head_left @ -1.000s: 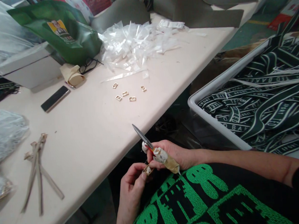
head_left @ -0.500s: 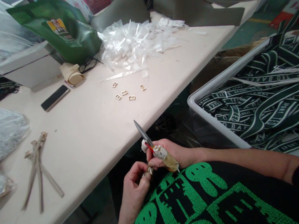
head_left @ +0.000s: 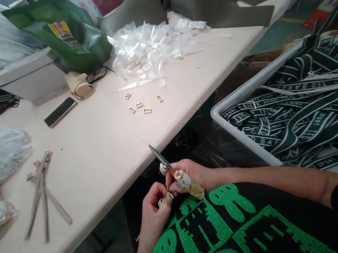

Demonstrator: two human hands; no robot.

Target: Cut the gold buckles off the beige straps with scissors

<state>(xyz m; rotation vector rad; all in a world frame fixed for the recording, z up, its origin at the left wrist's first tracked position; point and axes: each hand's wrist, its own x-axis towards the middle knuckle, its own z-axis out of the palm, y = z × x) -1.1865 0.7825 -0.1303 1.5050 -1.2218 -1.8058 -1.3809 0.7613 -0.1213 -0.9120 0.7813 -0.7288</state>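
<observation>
In the lap, my left hand [head_left: 154,208] pinches a small gold and off-white piece [head_left: 169,195] that looks like a buckle with a bit of strap; the fingers hide much of it. Against it, the fingertips of my right hand [head_left: 198,173] are closed too. That same right hand has a pair of scissors [head_left: 161,158] tucked in its grip, with wrapped handles and grey blades pointing up and left towards the table edge. Beyond the hands, several gold buckles [head_left: 147,110] lie loose on the white table [head_left: 102,152].
Beige straps [head_left: 43,193] lie at the table's left, near plastic bags [head_left: 7,150]. Farther back are a dark phone-like object [head_left: 60,111], glasses [head_left: 99,72], a green pouch [head_left: 82,44] and a heap of clear plastic pieces [head_left: 150,44]. To the right, a white bin [head_left: 243,139] holds green lettered webbing.
The scissors' tip has dipped slightly down and left. Both hands still meet at the small piece, which has turned a little between the fingers. The view has shifted slightly.
</observation>
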